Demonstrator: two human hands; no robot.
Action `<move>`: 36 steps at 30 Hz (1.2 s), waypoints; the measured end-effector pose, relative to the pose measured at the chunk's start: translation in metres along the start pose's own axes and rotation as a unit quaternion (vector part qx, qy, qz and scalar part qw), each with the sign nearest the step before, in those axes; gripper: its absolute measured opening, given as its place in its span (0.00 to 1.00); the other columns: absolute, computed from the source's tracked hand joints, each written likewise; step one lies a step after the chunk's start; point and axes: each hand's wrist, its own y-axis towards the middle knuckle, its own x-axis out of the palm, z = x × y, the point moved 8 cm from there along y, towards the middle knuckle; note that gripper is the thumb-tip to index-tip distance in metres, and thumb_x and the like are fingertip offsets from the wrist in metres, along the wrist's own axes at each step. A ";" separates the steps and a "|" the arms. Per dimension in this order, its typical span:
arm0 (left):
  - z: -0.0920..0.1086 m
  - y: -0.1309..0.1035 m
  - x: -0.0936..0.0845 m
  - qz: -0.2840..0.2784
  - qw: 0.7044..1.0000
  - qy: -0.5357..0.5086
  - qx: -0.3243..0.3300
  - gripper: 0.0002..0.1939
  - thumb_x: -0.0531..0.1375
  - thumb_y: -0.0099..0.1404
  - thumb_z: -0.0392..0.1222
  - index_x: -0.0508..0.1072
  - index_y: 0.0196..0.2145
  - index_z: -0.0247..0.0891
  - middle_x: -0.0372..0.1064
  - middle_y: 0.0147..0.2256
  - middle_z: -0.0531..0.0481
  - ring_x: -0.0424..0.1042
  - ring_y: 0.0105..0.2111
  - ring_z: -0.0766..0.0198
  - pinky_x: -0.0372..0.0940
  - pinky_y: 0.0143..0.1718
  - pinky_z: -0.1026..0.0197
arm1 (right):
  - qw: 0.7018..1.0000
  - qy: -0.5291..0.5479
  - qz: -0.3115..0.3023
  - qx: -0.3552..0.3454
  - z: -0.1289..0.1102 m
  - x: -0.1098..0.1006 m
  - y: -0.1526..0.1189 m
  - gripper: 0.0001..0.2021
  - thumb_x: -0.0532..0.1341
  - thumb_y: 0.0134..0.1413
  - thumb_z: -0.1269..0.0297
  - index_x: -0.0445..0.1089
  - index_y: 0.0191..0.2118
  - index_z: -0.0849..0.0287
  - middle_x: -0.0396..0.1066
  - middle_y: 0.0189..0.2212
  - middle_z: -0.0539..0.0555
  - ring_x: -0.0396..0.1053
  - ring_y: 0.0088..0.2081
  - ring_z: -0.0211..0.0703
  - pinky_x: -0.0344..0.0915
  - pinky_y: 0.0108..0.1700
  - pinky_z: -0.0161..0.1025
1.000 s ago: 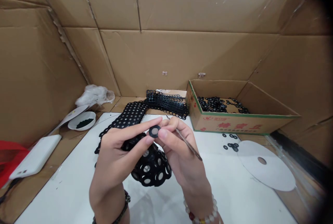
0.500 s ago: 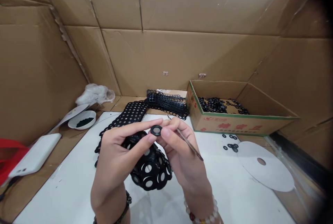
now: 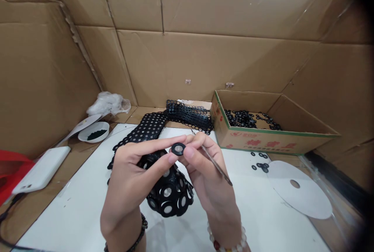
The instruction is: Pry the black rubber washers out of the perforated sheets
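Between the fingertips of both hands is a small black ring with a pale round centre. My left hand pinches its left side with thumb and forefinger. On the ring's right side, my right hand grips with thumb and fingers, and a thin metal pick lies across that hand. Under the left hand hangs a bunched piece of black linked rings with pale discs in them; the left palm hides part of it. Behind the hands, a flat strip of black linked rings with pale dots spreads over the white tabletop.
An open cardboard box holding black ring pieces stands at back right. Several loose rings and a white paper disc lie before it. At left are a white bowl, a white power bank and plastic wrap. Cardboard walls surround the table.
The view has shifted slightly. Both hands keep hold of the small ring, which has tilted a little and sits slightly further right in the picture. The pick stays in my right hand.
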 end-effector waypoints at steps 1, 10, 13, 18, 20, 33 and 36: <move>0.000 0.000 0.000 0.000 1.000 -0.001 0.000 0.15 0.63 0.63 0.35 0.78 0.41 0.59 0.76 0.39 0.67 0.77 0.37 0.76 0.67 0.39 0.81 | 1.000 -0.001 0.001 0.000 0.000 0.000 0.000 0.07 0.70 0.48 0.67 0.71 0.27 0.57 0.73 0.29 0.45 0.69 0.35 0.30 0.65 0.41 0.28; 0.002 0.001 0.002 -0.015 1.000 -0.010 0.004 0.17 0.63 0.63 0.32 0.78 0.42 0.58 0.76 0.40 0.66 0.77 0.39 0.75 0.67 0.40 0.82 | 1.000 0.003 0.009 -0.005 -0.001 0.001 0.000 0.07 0.71 0.48 0.67 0.72 0.27 0.57 0.72 0.28 0.45 0.69 0.34 0.30 0.65 0.41 0.28; 0.002 0.000 0.002 -0.017 1.000 -0.007 0.001 0.16 0.63 0.63 0.34 0.78 0.42 0.58 0.75 0.41 0.65 0.77 0.38 0.73 0.68 0.39 0.80 | 1.000 -0.005 0.013 -0.010 -0.001 0.000 0.001 0.07 0.70 0.48 0.67 0.72 0.26 0.56 0.72 0.28 0.45 0.68 0.34 0.30 0.65 0.41 0.29; 0.002 0.001 0.000 -0.015 1.000 -0.001 0.011 0.19 0.64 0.61 0.33 0.77 0.43 0.60 0.75 0.40 0.65 0.78 0.34 0.73 0.69 0.35 0.79 | 0.999 -0.018 0.016 -0.023 -0.003 -0.001 -0.001 0.06 0.71 0.47 0.67 0.73 0.28 0.54 0.72 0.29 0.45 0.69 0.35 0.32 0.65 0.42 0.31; 0.002 0.002 -0.002 -0.006 1.000 0.003 0.013 0.19 0.64 0.61 0.33 0.77 0.43 0.60 0.76 0.39 0.64 0.78 0.33 0.71 0.69 0.33 0.79 | 0.999 -0.023 0.014 -0.028 -0.004 -0.001 -0.001 0.05 0.71 0.47 0.67 0.74 0.28 0.53 0.72 0.29 0.45 0.69 0.35 0.32 0.65 0.42 0.31; -0.016 0.004 -0.025 0.051 0.990 0.124 0.048 0.11 0.68 0.58 0.47 0.80 0.40 0.51 0.77 0.38 0.54 0.79 0.34 0.60 0.73 0.37 0.70 | 0.987 -0.149 -0.012 -0.064 -0.005 -0.001 0.009 0.10 0.69 0.47 0.57 0.73 0.27 0.57 0.70 0.26 0.49 0.65 0.30 0.35 0.61 0.36 0.33; -0.016 0.007 -0.020 0.033 0.988 0.130 0.077 0.12 0.67 0.58 0.50 0.80 0.40 0.52 0.77 0.38 0.55 0.79 0.35 0.60 0.71 0.39 0.71 | 0.977 -0.197 0.005 -0.083 -0.011 -0.001 0.010 0.14 0.70 0.44 0.53 0.71 0.25 0.58 0.68 0.23 0.49 0.63 0.28 0.35 0.59 0.34 0.33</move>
